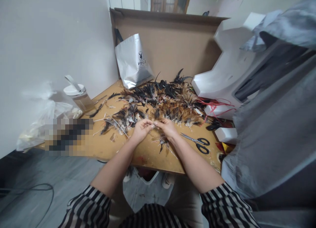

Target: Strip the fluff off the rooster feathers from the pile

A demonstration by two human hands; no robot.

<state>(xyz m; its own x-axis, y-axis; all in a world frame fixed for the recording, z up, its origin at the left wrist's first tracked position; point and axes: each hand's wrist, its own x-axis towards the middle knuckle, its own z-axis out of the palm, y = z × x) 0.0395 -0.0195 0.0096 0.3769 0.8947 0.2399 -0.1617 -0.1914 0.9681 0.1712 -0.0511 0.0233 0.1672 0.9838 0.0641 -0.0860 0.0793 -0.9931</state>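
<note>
My left hand [142,129] and my right hand [166,127] meet at the middle of the wooden table, fingertips pinched closely together. Between them is a small tuft of brown feathers [156,114], whose lower ends are covered by my fingers. Just beyond lie rows of brown and black feather bunches [182,114] with pale, fluffy bases. Under my right wrist are some loose dark feathers [162,143]. Scissors with black handles [198,141] rest to the right of that hand, blades slightly apart. A grey and black feather pile [125,117] spreads left of my left hand.
A silver bag [133,62] stands at the back against a cardboard panel [172,40]. On the left are a lidded drink container [80,94] and a plastic bag [46,117]. White foam pieces [209,78], red strings [217,104] and hanging grey cloth [276,132] line the right side.
</note>
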